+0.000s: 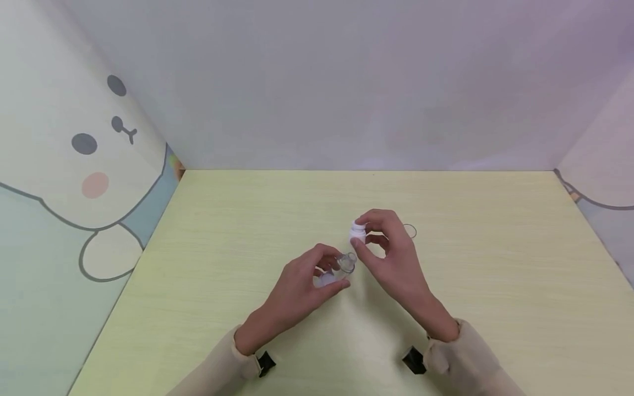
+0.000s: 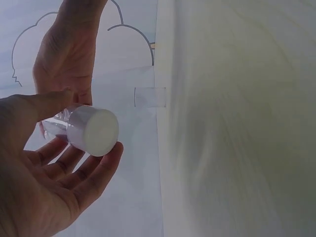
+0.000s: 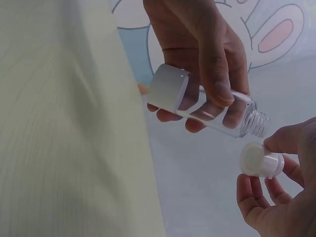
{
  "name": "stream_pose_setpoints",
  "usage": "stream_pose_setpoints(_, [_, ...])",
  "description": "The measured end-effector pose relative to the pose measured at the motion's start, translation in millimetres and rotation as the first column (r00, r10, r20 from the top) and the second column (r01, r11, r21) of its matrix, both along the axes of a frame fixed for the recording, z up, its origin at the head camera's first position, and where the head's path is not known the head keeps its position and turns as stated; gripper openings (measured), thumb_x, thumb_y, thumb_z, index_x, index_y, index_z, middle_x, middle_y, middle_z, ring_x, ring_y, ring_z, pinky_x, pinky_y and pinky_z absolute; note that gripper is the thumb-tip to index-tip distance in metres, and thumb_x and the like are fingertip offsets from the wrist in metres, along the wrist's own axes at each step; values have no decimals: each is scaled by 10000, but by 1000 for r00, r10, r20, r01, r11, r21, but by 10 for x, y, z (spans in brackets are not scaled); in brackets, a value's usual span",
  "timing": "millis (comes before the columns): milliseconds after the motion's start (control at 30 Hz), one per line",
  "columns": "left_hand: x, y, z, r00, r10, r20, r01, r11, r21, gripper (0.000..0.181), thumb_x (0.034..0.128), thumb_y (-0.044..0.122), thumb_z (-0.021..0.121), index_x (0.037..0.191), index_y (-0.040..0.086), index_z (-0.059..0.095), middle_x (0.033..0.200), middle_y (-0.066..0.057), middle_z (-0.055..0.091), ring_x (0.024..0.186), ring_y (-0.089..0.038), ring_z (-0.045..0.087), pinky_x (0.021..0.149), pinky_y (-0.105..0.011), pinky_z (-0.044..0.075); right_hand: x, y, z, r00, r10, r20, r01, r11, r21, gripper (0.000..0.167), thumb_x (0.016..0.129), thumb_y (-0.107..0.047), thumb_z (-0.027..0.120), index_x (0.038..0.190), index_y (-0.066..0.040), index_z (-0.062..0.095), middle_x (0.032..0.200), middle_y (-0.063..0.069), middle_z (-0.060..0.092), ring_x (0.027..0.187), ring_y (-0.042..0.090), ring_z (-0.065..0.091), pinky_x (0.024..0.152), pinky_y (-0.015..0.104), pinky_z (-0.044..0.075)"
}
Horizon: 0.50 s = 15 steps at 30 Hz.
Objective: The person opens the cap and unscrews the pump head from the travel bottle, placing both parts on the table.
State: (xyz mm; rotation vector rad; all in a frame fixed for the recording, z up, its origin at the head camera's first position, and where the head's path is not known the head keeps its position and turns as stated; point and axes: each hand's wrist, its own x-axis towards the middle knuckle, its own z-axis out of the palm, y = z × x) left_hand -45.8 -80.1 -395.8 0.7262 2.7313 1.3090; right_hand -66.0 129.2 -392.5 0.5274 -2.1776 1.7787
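My left hand grips a clear bottle, its screw-threaded neck uncovered and tilted up to the right. White colouring covers the bottle's base end, which faces the camera in the left wrist view. Between thumb and fingers, my right hand pinches a small white cap just above the neck. In the right wrist view the cap shows its hollow end, close to the threads but apart from them. Both hands are raised over the table.
A transparent ring-like outline shows on the table behind my right hand; from the left wrist it looks like a clear cylinder. The pale wooden table meets a plain back wall and cartoon-printed side panels.
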Motion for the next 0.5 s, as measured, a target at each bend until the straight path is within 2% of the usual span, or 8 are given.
stream_pose_setpoints(100, [4, -60, 22, 1000, 16, 4, -16, 1000, 7, 441, 892, 252, 847, 1252, 207, 596, 1088, 100, 698, 997, -89, 690, 850, -248, 606, -37, -36, -31, 999, -32, -17, 33, 998, 60, 333, 924, 31, 740, 1223, -87, 650, 1273, 24, 592, 1023, 163, 632, 845, 222, 592])
stream_pose_setpoints(300, [-6, -168, 88, 999, 47, -4, -47, 999, 19, 447, 890, 240, 850, 1260, 211, 600, 1110, 107, 708, 1024, -131, 717, 848, -263, 613, -106, -96, -96, 997, -68, -40, 75, 977, 201, 313, 928, -17, 755, 1213, -96, 654, 1268, 20, 621, 991, 149, 632, 810, 390, 625])
stream_pose_setpoints(500, [-13, -238, 122, 998, 59, -21, -58, 998, 16, 461, 886, 248, 854, 1267, 210, 597, 1124, 103, 712, 1024, -104, 712, 847, -259, 616, -161, -153, -166, 996, -90, -25, 94, 945, 314, 301, 932, -35, 745, 1211, -76, 641, 1228, 56, 644, 938, 178, 652, 803, 352, 626])
